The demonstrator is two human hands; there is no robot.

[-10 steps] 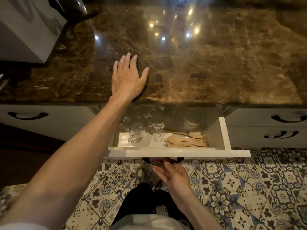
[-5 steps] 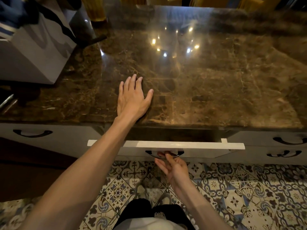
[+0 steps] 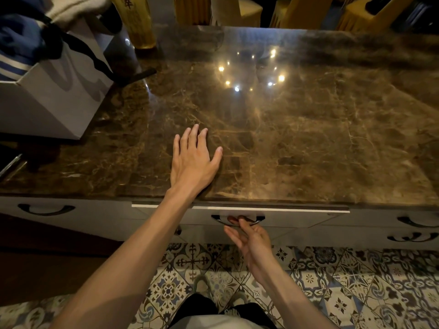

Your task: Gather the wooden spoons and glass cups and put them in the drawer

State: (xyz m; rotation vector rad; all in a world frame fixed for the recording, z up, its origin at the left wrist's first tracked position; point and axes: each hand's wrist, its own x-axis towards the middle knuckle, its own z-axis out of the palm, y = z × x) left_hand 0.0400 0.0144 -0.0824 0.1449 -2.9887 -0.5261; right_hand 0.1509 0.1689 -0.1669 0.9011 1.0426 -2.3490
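The white drawer (image 3: 297,216) under the brown marble counter (image 3: 297,138) is pushed almost flush with the cabinet front; only a thin strip of its top edge shows. The wooden spoons and glass cups are hidden inside it. My right hand (image 3: 249,238) is palm up below the drawer, with its fingertips hooked on the dark curved handle (image 3: 257,219). My left hand (image 3: 193,160) lies flat on the counter near the front edge, fingers spread, holding nothing.
A white paper bag (image 3: 54,91) with clothes in it stands at the counter's back left, beside a yellow bottle (image 3: 137,20). Closed drawers with dark handles (image 3: 45,208) flank the middle one. Patterned floor tiles (image 3: 332,281) lie below. Yellow-covered chairs (image 3: 297,10) stand behind the counter.
The drawer, open a second ago with cups and spoons showing, has been pushed in by my right hand until nearly closed. My left hand stayed flat on the counter. The view has tilted up.
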